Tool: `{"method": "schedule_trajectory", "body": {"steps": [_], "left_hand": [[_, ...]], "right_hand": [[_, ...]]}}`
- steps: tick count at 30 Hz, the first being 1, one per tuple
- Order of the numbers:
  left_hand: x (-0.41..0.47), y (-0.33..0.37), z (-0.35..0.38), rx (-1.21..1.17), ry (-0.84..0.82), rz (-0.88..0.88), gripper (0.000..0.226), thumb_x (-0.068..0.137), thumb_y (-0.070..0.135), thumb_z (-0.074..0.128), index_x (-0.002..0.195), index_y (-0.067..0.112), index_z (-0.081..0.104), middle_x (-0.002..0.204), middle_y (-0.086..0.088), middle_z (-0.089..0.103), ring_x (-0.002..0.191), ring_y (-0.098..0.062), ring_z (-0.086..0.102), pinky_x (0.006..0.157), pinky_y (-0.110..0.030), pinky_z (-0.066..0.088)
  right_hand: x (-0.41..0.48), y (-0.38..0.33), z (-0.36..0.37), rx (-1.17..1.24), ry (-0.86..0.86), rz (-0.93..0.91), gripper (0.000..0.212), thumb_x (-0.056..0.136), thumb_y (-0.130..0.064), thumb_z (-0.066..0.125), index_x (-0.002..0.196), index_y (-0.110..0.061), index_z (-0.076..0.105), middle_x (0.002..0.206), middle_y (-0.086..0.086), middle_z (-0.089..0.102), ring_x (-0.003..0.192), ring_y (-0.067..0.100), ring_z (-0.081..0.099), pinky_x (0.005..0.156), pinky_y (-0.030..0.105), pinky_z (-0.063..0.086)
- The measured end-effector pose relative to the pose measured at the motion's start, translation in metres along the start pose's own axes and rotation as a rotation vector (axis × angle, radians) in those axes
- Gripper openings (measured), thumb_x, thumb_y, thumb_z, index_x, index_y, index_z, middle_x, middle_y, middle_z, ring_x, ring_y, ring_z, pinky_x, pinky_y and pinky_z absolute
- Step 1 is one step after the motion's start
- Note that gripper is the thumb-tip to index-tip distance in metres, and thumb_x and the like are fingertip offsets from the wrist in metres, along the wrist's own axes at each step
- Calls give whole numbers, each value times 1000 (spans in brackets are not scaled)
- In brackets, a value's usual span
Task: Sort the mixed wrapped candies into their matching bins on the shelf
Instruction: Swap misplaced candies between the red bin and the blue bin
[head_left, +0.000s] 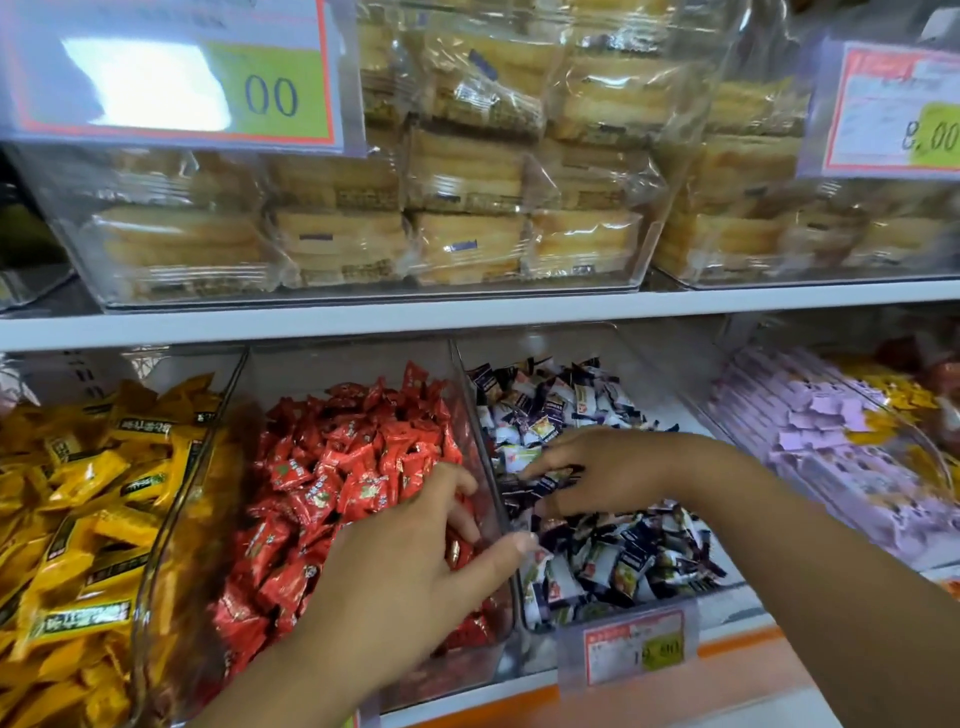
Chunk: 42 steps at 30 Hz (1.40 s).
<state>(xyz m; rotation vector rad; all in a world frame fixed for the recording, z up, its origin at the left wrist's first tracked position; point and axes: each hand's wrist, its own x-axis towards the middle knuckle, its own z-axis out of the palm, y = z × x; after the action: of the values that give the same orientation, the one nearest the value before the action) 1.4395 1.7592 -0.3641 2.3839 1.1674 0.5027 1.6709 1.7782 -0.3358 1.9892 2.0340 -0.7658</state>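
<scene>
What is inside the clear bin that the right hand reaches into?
Purple-and-white candies fill the clear bin; the right hand grips a few and covers others. The bin's floor is hidden.

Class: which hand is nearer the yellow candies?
Left. The left hand is among the red candies, beside the yellow candies; the right hand is a bin farther, in the purple-and-white candies.

Bare left hand (410, 587) and right hand (613, 467), forearms bare too.
</scene>
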Motion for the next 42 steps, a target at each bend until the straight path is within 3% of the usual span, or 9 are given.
{"method": "schedule_trajectory", "body": {"steps": [5,7,11,16,23,28,33,38,42], "left_hand": [[7,1,1,0,4,-28,61,60,92,18,102,48,28,95,30,59,58,5,55,57,-21,38],[8,1,4,6,4,-40,62,59,92,17,102,49,27,96,30,57,61,6,55,59,-22,38],[9,1,5,1,12,-55,53,66,87,28,101,48,27,100,34,54,65,4,56,58,-19,37],[9,3,5,-4,11,-57,54,64,87,26,102,48,27,104,37,49,65,5,56,53,-15,33],[8,2,5,-7,10,-42,57,61,89,20,102,50,25,102,35,51,69,7,56,54,-14,36],[8,1,6,-11,14,-28,59,61,89,18,100,47,29,95,28,57,67,9,54,54,-14,35],[8,0,8,-11,19,-27,57,63,87,19,99,43,30,93,25,59,67,7,55,54,-14,38],[7,1,7,-24,17,-27,58,63,87,20,100,44,30,97,28,56,63,5,54,53,-15,35],[7,-2,8,-35,19,-24,54,66,87,24,100,45,30,102,32,53,66,3,56,55,-16,37]], "right_hand": [[8,1,-12,207,337,-78,28,95,-35,56,121,-31,64,126,-10,60,90,-4,54,69,2,34],[28,-3,-14,158,534,-81,29,98,-23,50,125,-25,61,128,-3,58,74,-3,49,58,8,34],[68,-13,-12,94,549,-142,33,97,-20,51,130,-20,58,136,3,53,116,19,52,88,20,38],[89,-13,3,-256,387,-23,55,91,-54,53,142,-38,40,153,3,29,139,31,27,111,43,30],[51,25,-22,-68,450,15,25,102,-33,43,109,-16,61,100,2,60,87,19,55,64,27,38],[8,36,-30,63,272,-4,14,94,-32,59,92,-22,69,88,-19,62,88,4,59,73,17,45],[23,1,-26,139,605,-104,21,97,-31,54,110,-23,68,108,-6,66,95,11,61,70,18,43],[77,-13,11,-91,325,-96,41,100,-36,46,139,-22,49,139,10,50,130,27,42,106,33,36],[81,-9,5,94,378,-104,24,97,-21,55,110,-7,69,115,9,68,102,23,63,86,27,49]]}}
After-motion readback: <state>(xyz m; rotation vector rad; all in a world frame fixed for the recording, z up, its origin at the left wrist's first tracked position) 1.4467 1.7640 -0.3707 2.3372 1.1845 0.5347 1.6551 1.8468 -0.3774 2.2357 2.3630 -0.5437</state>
